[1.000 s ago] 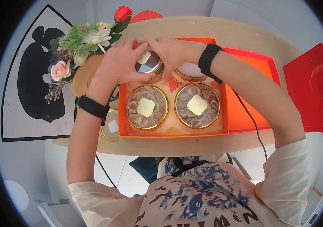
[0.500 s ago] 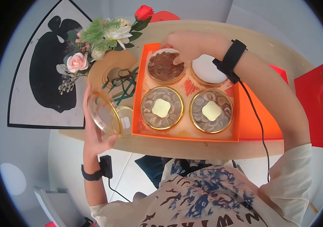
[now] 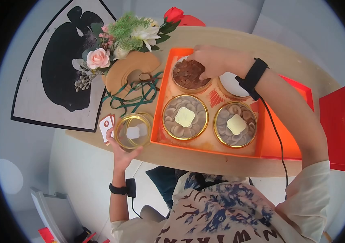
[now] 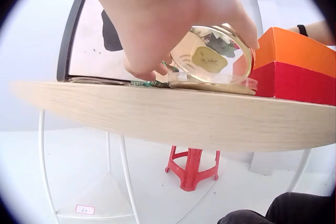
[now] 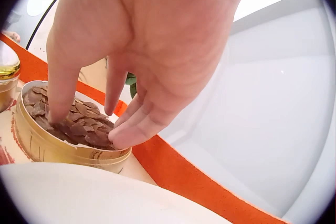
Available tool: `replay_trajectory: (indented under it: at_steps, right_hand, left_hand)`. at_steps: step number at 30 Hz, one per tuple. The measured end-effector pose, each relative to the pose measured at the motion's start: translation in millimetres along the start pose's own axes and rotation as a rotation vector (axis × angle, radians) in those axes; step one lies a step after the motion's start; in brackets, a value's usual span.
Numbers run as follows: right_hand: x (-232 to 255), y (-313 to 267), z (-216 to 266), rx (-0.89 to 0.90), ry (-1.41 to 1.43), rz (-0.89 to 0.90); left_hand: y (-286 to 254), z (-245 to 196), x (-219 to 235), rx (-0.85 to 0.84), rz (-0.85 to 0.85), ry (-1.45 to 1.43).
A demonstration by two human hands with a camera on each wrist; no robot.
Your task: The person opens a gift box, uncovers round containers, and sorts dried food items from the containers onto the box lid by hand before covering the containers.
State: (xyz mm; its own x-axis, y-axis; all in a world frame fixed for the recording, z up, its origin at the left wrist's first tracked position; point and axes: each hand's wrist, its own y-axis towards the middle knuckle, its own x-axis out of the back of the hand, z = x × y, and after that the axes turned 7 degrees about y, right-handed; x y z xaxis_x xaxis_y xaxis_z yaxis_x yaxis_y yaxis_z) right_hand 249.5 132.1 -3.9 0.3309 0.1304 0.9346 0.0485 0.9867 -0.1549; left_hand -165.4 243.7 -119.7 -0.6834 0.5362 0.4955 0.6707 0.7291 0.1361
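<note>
My left hand holds a clear round lid with a gold rim between thumb and fingers. In the left wrist view this lid is tilted, low over another lid lying on the table. The fingertips of my right hand rest, spread apart, on brown flakes in an uncovered gold tin. That tin sits in the far left corner of an orange box. Beside it is a round container with a white top. Two lidded tins of pale round slices stand in the near row.
Green ribbons and a tan curved piece lie left of the box, near artificial flowers. Small cards lie by my left hand. A red panel stands at the right, and a cable hangs from my right wrist.
The lid has come off the far left tin. My left hand carried it left and down to the other lid beside the box. My right hand stayed at the tin, fingers now in the flakes.
</note>
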Motion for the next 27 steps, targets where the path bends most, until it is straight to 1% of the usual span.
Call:
replay_trajectory:
  at_steps: [2,3,5,7,8,10,13,15,17,18,19,20,21,23,24,26,27]
  right_hand:
    - [0,-1,-2,0.025,0.011,-0.038]
    - [-1,0,-3,0.034,0.024,-0.061]
    - [1,-1,0,0.036,0.039,-0.086]
    - [3,0,3,0.049,0.064,-0.013]
    - [3,2,3,0.046,0.063,-0.013]
    - [2,4,4,0.032,0.065,0.040]
    - [0,1,4,0.037,0.080,-0.013]
    - [-2,4,2,0.019,0.083,0.001]
    - [-2,6,2,-0.002,0.086,0.013]
    - [-2,7,2,-0.001,0.098,0.046]
    - [-2,7,1,-0.002,0.111,0.080]
    - [-3,7,-1,-0.008,0.115,0.076]
    - [-4,8,-3,-0.003,0.129,0.069]
    - [-7,8,-8,0.005,0.142,0.066]
    - [-8,9,-9,0.027,0.142,0.038]
    - [-8,9,-7,0.057,0.144,0.008]
    - [-8,9,-6,0.057,0.153,-0.014]
  left_hand:
    - [0,9,-3,0.041,0.037,-0.045]
    - [0,11,-4,0.036,0.040,-0.048]
    - [1,12,-5,0.037,0.054,0.006]
    - [2,11,-9,0.017,0.045,0.023]
    - [2,9,-11,0.000,0.029,0.041]
    - [4,5,-13,0.009,0.047,0.065]
    - [5,5,-13,0.017,0.078,0.101]
    - [5,3,-11,0.015,0.095,0.111]
    - [5,-8,-6,-0.114,0.114,0.283]
    - [5,-16,-2,-0.118,0.118,0.285]
    - [6,-26,4,-0.151,0.074,0.425]
    - [6,-39,9,-0.184,0.029,0.565]
    - [11,-55,12,-0.188,0.035,0.565]
    - [27,-95,12,-0.375,-0.053,0.555]
    - [37,-116,10,-0.372,-0.055,0.556]
    - [62,-157,1,-0.557,0.090,0.685]
    - [73,-173,-10,-0.557,0.088,0.688]
